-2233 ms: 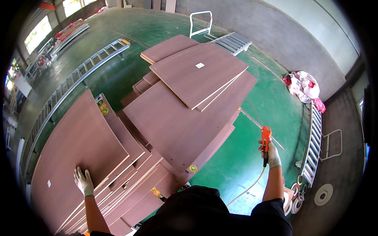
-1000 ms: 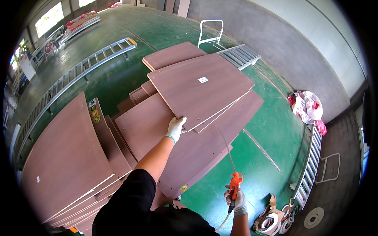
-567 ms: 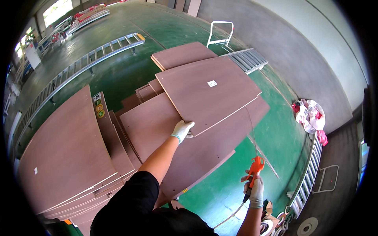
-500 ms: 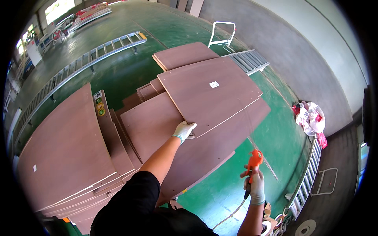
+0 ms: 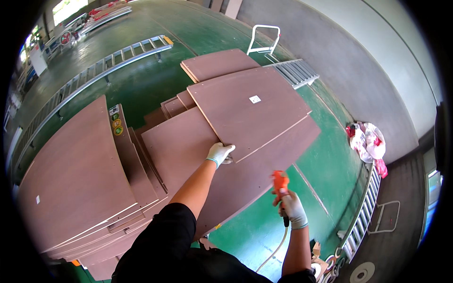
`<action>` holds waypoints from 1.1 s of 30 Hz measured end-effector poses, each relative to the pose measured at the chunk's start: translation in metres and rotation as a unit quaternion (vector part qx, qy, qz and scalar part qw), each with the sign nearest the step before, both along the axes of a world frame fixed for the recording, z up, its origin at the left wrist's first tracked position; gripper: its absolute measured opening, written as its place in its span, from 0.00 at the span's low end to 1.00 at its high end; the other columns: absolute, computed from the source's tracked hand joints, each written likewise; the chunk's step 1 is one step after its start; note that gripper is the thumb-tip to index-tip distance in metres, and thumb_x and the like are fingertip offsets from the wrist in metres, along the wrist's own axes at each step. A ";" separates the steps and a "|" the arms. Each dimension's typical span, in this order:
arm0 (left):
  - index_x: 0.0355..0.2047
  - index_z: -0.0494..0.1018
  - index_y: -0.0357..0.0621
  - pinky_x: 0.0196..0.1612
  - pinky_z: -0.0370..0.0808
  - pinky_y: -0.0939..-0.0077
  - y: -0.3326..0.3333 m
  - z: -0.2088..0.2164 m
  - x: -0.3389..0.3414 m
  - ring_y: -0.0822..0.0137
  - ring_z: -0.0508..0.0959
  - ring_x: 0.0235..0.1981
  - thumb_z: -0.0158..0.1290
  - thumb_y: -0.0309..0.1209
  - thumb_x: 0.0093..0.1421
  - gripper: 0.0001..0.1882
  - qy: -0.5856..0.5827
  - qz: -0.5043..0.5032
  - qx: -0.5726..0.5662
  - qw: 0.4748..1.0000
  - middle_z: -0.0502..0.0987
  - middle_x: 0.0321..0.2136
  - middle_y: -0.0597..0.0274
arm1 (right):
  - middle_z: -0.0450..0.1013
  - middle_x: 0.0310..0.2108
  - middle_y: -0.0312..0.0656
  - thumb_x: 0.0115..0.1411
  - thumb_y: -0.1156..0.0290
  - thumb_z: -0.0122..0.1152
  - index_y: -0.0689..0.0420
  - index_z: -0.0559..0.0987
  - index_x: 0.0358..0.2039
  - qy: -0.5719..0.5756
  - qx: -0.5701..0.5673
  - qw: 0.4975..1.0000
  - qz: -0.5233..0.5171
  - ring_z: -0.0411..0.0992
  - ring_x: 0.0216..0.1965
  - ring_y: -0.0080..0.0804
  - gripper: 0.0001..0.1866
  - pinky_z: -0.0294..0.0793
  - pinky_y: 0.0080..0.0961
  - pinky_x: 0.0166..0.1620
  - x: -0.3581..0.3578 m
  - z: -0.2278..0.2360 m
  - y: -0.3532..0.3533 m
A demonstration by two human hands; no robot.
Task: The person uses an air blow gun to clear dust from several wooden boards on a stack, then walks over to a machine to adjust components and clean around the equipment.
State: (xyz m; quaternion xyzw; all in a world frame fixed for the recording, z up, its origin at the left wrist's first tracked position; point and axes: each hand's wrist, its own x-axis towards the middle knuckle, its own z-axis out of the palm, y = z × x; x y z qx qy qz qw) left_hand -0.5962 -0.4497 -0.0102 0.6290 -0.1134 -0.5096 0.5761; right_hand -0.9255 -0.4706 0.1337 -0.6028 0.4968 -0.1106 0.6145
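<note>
My left hand (image 5: 220, 153), in a pale glove, grips the near left corner of a brown board (image 5: 264, 111) bearing a small white label. The thumb lies on top and the fingers curl at the edge. That board rests on a larger brown panel (image 5: 236, 193), with another board (image 5: 181, 137) to its left. In my right hand (image 5: 293, 207), also gloved, is an orange air blow gun (image 5: 280, 180), slightly blurred, above the panel's right front edge. A pale hose (image 5: 278, 247) runs down from its handle.
Stacked brown panels (image 5: 80, 165) stand at the left. A roller conveyor (image 5: 94, 73) lies behind them, another (image 5: 363, 212) at the right. A white-handled cart (image 5: 264, 40) stands beyond the boards. Plastic bags (image 5: 370, 141) sit by the wall, tape rolls (image 5: 362, 272) at lower right.
My right hand has brought the air blow gun leftward and slightly up, closer to the panel edge. My left hand keeps its grip on the board's corner. The whole view has shifted slightly.
</note>
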 end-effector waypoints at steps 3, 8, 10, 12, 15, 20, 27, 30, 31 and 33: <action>0.33 0.73 0.34 0.22 0.81 0.72 -0.004 -0.003 -0.011 0.62 0.81 0.22 0.59 0.41 0.58 0.19 -0.018 0.034 0.011 0.999 0.79 0.26 0.53 | 0.69 0.18 0.37 0.69 0.47 0.43 0.61 0.74 0.44 -0.115 0.090 0.966 -0.215 0.63 0.11 0.19 0.26 0.61 0.19 0.13 -0.101 -0.054 0.006; 0.29 0.70 0.37 0.17 0.74 0.76 0.023 0.016 -0.026 0.67 0.77 0.16 0.58 0.46 0.59 0.21 -0.010 0.045 0.064 0.997 0.76 0.19 0.55 | 0.73 0.20 0.41 0.70 0.48 0.39 0.61 0.73 0.43 -0.072 0.095 0.948 -0.296 0.64 0.08 0.24 0.27 0.64 0.23 0.11 -0.241 -0.113 0.094; 0.30 0.70 0.37 0.16 0.73 0.77 0.036 0.019 -0.040 0.68 0.76 0.15 0.57 0.46 0.60 0.22 -0.079 0.027 0.087 0.993 0.76 0.19 0.56 | 0.73 0.20 0.41 0.70 0.48 0.38 0.60 0.72 0.42 -0.062 0.122 0.926 -0.352 0.65 0.08 0.25 0.26 0.65 0.24 0.11 -0.273 -0.132 0.129; 0.32 0.70 0.38 0.21 0.74 0.71 0.053 0.021 -0.057 0.60 0.78 0.18 0.56 0.43 0.61 0.18 -0.142 -0.010 0.110 0.984 0.77 0.21 0.54 | 0.72 0.18 0.40 0.70 0.48 0.38 0.59 0.73 0.42 -0.023 0.169 0.949 -0.265 0.65 0.08 0.27 0.26 0.66 0.25 0.11 -0.288 -0.155 0.162; 0.34 0.71 0.38 0.29 0.76 0.60 0.091 -0.020 -0.073 0.50 0.79 0.25 0.56 0.37 0.60 0.13 -0.586 -0.014 0.022 0.810 0.79 0.25 0.51 | 0.71 0.18 0.39 0.69 0.46 0.42 0.60 0.75 0.42 -0.112 0.109 0.913 -0.376 0.64 0.09 0.26 0.27 0.66 0.23 0.12 -0.264 -0.176 0.190; 0.55 0.70 0.41 0.65 0.57 0.52 0.202 -0.014 -0.148 0.46 0.63 0.62 0.49 0.45 0.60 0.28 -0.742 -0.198 -0.021 0.640 0.67 0.59 0.46 | 0.71 0.18 0.38 0.69 0.47 0.42 0.59 0.76 0.40 0.044 0.108 0.985 -0.129 0.62 0.09 0.23 0.26 0.64 0.23 0.12 -0.259 -0.181 0.221; 0.62 0.61 0.41 0.65 0.58 0.55 0.435 -0.061 -0.215 0.49 0.63 0.63 0.50 0.43 0.59 0.33 -0.577 -0.164 0.069 0.798 0.67 0.60 0.47 | 0.70 0.15 0.37 0.68 0.45 0.44 0.60 0.78 0.38 0.217 0.208 0.945 0.127 0.62 0.08 0.21 0.28 0.60 0.21 0.11 -0.261 -0.156 0.303; 0.58 0.64 0.39 0.59 0.66 0.57 0.566 -0.128 -0.219 0.48 0.72 0.56 0.49 0.45 0.60 0.31 -0.189 -0.175 0.307 0.916 0.73 0.54 0.43 | 0.69 0.14 0.37 0.69 0.56 0.43 0.60 0.78 0.36 0.193 0.254 0.945 0.077 0.60 0.08 0.22 0.20 0.56 0.21 0.11 -0.229 -0.181 0.326; 0.54 0.70 0.38 0.58 0.67 0.55 0.611 -0.120 -0.221 0.45 0.74 0.54 0.47 0.48 0.60 0.30 -0.163 -0.239 0.345 0.893 0.75 0.50 0.41 | 0.69 0.14 0.37 0.68 0.62 0.43 0.60 0.78 0.36 0.209 0.220 0.934 0.187 0.60 0.08 0.22 0.17 0.57 0.22 0.11 -0.222 -0.180 0.338; 0.56 0.71 0.45 0.58 0.69 0.59 0.782 -0.246 -0.291 0.52 0.73 0.57 0.43 0.47 0.60 0.29 -0.100 -0.144 0.506 0.845 0.73 0.56 0.49 | 0.70 0.16 0.38 0.68 0.61 0.43 0.60 0.78 0.37 0.167 0.150 0.915 0.336 0.61 0.08 0.24 0.18 0.59 0.23 0.12 -0.196 -0.205 0.342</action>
